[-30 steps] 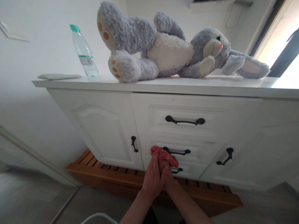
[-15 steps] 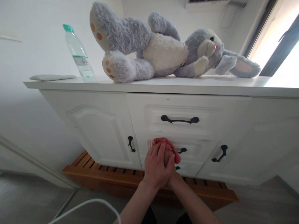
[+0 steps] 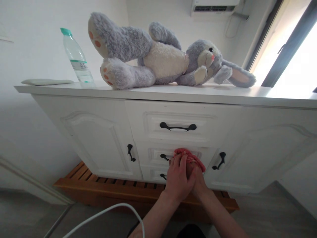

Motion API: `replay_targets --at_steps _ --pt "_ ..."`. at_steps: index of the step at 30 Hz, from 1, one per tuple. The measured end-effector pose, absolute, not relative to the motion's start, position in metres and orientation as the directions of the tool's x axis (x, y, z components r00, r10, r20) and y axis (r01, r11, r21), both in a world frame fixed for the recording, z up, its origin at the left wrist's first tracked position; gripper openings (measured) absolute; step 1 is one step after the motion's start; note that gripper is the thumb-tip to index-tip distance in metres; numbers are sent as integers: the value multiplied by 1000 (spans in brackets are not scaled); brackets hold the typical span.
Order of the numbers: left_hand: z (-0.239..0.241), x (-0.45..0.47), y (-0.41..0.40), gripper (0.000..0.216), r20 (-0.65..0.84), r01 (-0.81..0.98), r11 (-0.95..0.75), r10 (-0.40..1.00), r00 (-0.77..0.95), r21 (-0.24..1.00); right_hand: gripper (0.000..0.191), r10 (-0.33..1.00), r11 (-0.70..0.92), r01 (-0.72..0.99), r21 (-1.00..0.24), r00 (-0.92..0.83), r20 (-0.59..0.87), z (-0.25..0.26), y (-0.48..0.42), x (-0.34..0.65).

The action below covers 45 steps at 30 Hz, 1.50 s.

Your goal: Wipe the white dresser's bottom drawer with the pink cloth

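Observed at far left: a flat pale item (image 3: 47,82) lying on the white surface (image 3: 138,94), too unclear to identify. Seen just to its right: a clear bottle (image 3: 76,54) with a green cap, standing on the same surface. Noted below: a left door (image 3: 94,142), white and closed, with a black door handle (image 3: 130,152) near its right edge. Found lower down: a slatted wooden stand (image 3: 104,190). Seen in the foreground: a white cable (image 3: 119,205), curving to the left forearm (image 3: 159,211).

Recorded along the surface: a grey and cream toy rabbit (image 3: 163,62), lying with feet to the left, head and ears to the right. Logged beneath: three closed drawers (image 3: 153,135), with the top handle (image 3: 178,128) in full view, the middle handle (image 3: 163,157) and bottom handle (image 3: 162,176) partly hidden.

Found right of the middle handle's visible end: the left hand (image 3: 178,173), laid over the right, fingers nearly straight, fingertips on a red cloth (image 3: 199,162). Found beneath it: the right hand (image 3: 198,180), mostly covered, set on the cloth; cannot tell how far curled or whether gripping. Cloth located at the right part of the middle drawer front.

Noted farther right: a second black handle (image 3: 219,161) on the closed right door (image 3: 260,148), and a bright window (image 3: 294,56) above.
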<state>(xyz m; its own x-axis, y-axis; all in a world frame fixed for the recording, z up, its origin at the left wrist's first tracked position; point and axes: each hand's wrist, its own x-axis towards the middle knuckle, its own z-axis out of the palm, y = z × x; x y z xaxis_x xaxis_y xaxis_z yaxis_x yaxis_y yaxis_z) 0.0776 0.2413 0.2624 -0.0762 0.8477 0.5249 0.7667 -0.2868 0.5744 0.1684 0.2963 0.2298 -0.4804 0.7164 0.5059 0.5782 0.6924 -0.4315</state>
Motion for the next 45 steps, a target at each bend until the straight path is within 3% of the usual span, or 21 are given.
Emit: replay_targets --at_steps 7,12,15,20,28,34,41,45 --pt "267 52 230 44 593 663 -284 748 -299 693 41 602 797 423 -431 -610 515 264 293 162" --pt "272 32 234 42 465 674 -192 849 -251 714 42 645 753 398 -524 -603 469 262 301 155" --pt "261 24 240 39 483 701 -259 865 -138 665 48 620 784 503 -364 -625 473 262 299 159" --pt "252 21 238 39 544 817 -330 839 23 474 42 554 763 646 -10 -647 523 261 289 161" --pt "252 14 247 35 526 955 -173 850 22 239 27 452 686 691 228 -649 612 226 306 147" --pt "245 13 254 32 539 940 -238 839 72 245 29 395 763 607 222 -710 583 228 317 148" --pt "249 8 254 25 544 915 -304 831 118 265 20 473 845 535 -10 -738 482 259 316 158" --pt "248 7 253 29 546 913 -306 829 117 270 22 421 831 550 80 -716 557 246 313 160"
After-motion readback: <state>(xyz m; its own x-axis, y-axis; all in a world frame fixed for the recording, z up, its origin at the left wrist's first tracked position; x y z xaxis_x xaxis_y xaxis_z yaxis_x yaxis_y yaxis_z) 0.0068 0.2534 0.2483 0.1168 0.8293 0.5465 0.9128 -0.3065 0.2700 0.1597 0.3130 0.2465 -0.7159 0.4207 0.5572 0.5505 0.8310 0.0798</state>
